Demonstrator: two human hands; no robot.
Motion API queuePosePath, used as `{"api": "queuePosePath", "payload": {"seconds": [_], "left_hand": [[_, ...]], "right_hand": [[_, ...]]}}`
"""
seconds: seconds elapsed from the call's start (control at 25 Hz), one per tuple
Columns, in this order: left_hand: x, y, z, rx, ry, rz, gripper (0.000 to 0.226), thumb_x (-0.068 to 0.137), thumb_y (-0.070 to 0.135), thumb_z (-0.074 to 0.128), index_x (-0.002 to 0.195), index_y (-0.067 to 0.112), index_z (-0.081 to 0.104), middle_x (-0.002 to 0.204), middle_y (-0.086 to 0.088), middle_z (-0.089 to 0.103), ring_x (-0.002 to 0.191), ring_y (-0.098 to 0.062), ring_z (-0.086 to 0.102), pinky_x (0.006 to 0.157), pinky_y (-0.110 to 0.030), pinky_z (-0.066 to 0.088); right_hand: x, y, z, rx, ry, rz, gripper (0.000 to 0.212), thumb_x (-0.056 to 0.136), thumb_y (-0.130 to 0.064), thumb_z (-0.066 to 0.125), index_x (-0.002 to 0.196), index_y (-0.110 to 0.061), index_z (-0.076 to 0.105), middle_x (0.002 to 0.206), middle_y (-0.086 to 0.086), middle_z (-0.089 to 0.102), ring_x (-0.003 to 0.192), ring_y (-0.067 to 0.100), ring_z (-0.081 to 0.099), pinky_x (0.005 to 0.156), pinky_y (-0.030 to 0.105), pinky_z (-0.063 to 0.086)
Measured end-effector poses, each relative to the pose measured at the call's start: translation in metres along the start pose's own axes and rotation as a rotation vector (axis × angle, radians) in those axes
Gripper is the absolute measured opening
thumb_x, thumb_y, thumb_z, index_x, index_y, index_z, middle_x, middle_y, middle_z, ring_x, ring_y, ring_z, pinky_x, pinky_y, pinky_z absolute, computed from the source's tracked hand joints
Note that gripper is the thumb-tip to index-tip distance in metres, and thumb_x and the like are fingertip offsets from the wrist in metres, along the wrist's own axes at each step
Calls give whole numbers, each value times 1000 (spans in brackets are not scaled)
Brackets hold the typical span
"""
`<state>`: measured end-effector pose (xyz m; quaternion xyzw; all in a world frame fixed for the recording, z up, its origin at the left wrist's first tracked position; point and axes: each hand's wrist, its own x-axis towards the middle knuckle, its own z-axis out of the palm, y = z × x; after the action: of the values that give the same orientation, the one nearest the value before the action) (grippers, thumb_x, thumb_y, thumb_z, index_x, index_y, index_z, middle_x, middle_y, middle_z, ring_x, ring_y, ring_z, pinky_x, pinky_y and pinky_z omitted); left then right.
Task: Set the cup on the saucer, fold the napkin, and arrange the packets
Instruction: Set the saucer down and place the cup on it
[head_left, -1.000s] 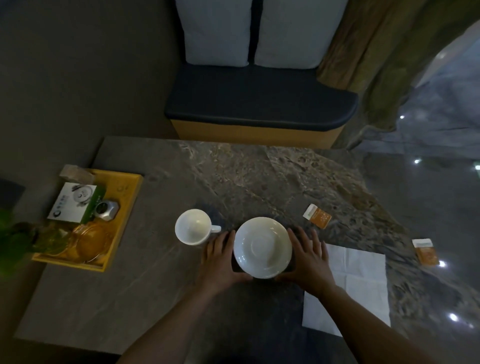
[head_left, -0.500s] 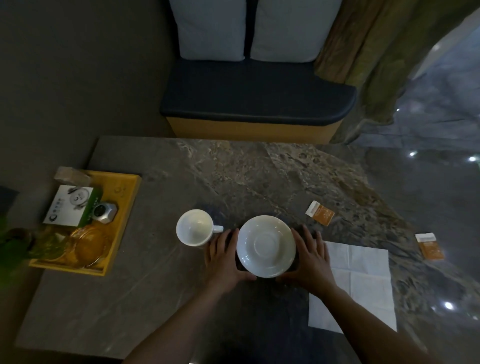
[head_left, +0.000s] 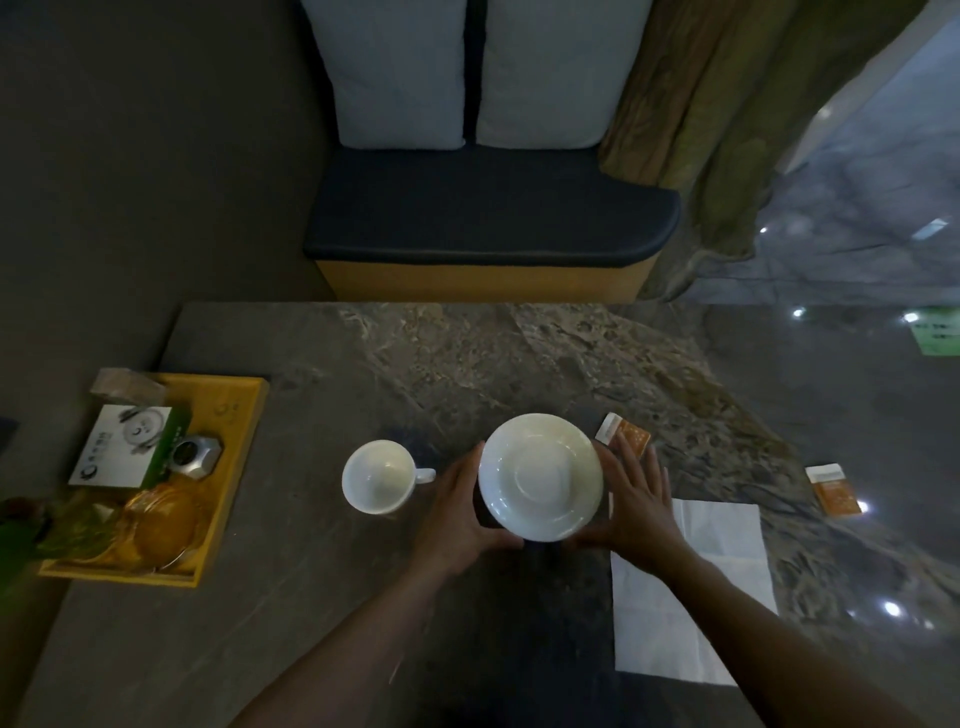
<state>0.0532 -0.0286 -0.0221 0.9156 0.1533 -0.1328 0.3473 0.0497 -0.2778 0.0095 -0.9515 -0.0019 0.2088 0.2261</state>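
Note:
A white saucer (head_left: 540, 475) is held over the dark stone table, my left hand (head_left: 460, 512) gripping its left edge and my right hand (head_left: 636, 506) its right edge. An empty white cup (head_left: 379, 483) stands just left of my left hand, handle pointing right. A white napkin (head_left: 691, 592) lies unfolded and flat to the right, partly under my right forearm. One orange packet (head_left: 623, 434) lies just beyond my right fingertips. A second orange packet (head_left: 835, 491) lies farther right.
A yellow tray (head_left: 234, 447) at the table's left edge holds a white box, a small metal object and glassware. A dark cushioned bench (head_left: 488, 218) with two pale pillows stands beyond the table's far edge. A curtain hangs at the upper right.
Both hands have carried the saucer a little away from me and to the right, closer to the near packet. The cup, napkin and packets have stayed put.

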Motion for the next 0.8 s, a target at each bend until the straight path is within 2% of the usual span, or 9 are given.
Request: {"api": "queuePosePath", "payload": {"seconds": [0.04,0.08,0.12,0.2,0.24,0.32,0.44,0.6,0.8], "left_hand": [[29,24,9,16,215,-320,52,83,31,73,127,14,51,121,-4,65,115,-18,55,90,-23,51],[48,36,18,175,501,-499,31,91,21,63,119,8,57,111,-7,69,110,-21,57,84,-30,56],[54,39,19,160,536,-472,30,91,20,64,119,9,58,114,-6,67,111,-18,55,86,-34,56],[45,13,-5,-28,-32,-19,77,73,34,81,140,28,42,135,13,46,125,-3,41,105,-32,43],[35,14,-25,-110,-237,192,97,63,41,86,142,41,29,141,18,39,130,-1,34,110,-33,35],[41,48,-48,-106,-336,285,107,56,44,87,140,50,22,148,17,34,137,-7,31,113,-39,32],[66,59,-65,-197,-245,327,108,56,44,88,141,48,22,150,13,32,138,-14,31,112,-47,34],[96,45,-93,-180,-190,357,111,51,44,90,141,44,25,149,10,33,137,-16,31,111,-52,35],[138,27,-113,18,-96,428,113,51,58,84,142,45,18,156,7,23,146,-18,10,118,-57,9]], "right_hand": [[3,-1,-8,17,3,-4,131,41,-92,56,146,-47,-10,161,0,-13,141,31,-27,112,58,-12],[7,-4,-15,27,5,-10,133,37,-94,53,145,-48,-11,161,0,-13,141,32,-27,112,59,-12],[12,-6,-22,25,10,-11,135,35,-95,50,145,-48,-12,161,0,-13,141,32,-27,112,59,-12],[24,-11,-34,8,43,-2,136,36,-94,53,146,-46,-11,161,-1,-12,141,31,-28,113,61,-12],[31,-14,-39,1,60,-1,136,38,-92,57,147,-45,-9,161,-1,-11,141,31,-27,113,61,-12],[45,-25,-46,-13,73,-3,136,40,-89,61,147,-43,-8,162,-1,-9,141,32,-27,112,61,-14],[69,-45,-52,-45,73,16,137,42,-86,66,146,-43,-12,161,-2,-11,141,32,-29,108,58,-19],[103,-68,-49,-31,68,15,134,43,-89,63,144,-45,-14,161,-3,-12,141,32,-29,109,59,-19],[142,-95,-41,-12,70,-16,134,48,-81,70,145,-42,-13,161,-4,-12,141,32,-27,113,61,-12]]}}
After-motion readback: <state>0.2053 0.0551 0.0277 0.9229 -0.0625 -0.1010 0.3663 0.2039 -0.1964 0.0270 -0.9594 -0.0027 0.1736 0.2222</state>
